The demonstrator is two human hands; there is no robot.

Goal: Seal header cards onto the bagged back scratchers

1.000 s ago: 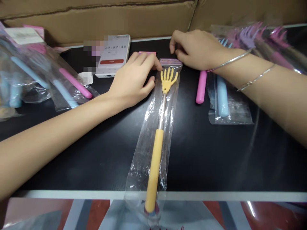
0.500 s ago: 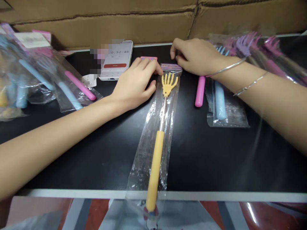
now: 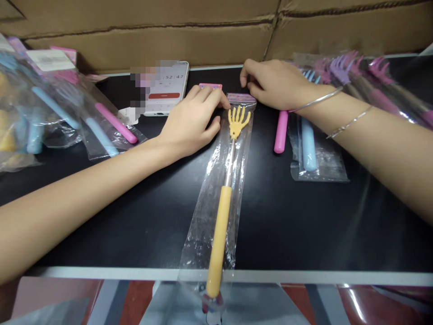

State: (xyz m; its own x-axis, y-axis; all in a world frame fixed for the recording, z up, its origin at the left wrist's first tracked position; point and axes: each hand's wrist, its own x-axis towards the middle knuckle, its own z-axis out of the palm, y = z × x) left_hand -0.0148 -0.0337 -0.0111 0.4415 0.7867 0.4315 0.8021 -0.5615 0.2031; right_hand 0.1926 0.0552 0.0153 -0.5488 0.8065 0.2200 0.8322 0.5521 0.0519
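Note:
A yellow hand-shaped back scratcher (image 3: 221,212) lies in a clear plastic bag (image 3: 203,216) down the middle of the black table (image 3: 287,225). Its handle end hangs over the near edge. My left hand (image 3: 191,122) rests flat beside the bag's top, fingertips touching the pink header strip (image 3: 241,97). My right hand (image 3: 274,81) is curled at the strip's far right corner, fingers pinched on it. Two bangles sit on my right wrist.
A phone (image 3: 167,89) showing a timer lies at the back. Bagged pink and blue scratchers (image 3: 101,124) pile at the left. A pink (image 3: 280,132) and a blue scratcher (image 3: 307,144) lie under my right forearm, more purple ones (image 3: 365,76) behind. Cardboard boxes (image 3: 169,31) line the back.
The view has tilted so everything sits a little lower in frame. Both hands stay at the bag's top strip with hardly any movement.

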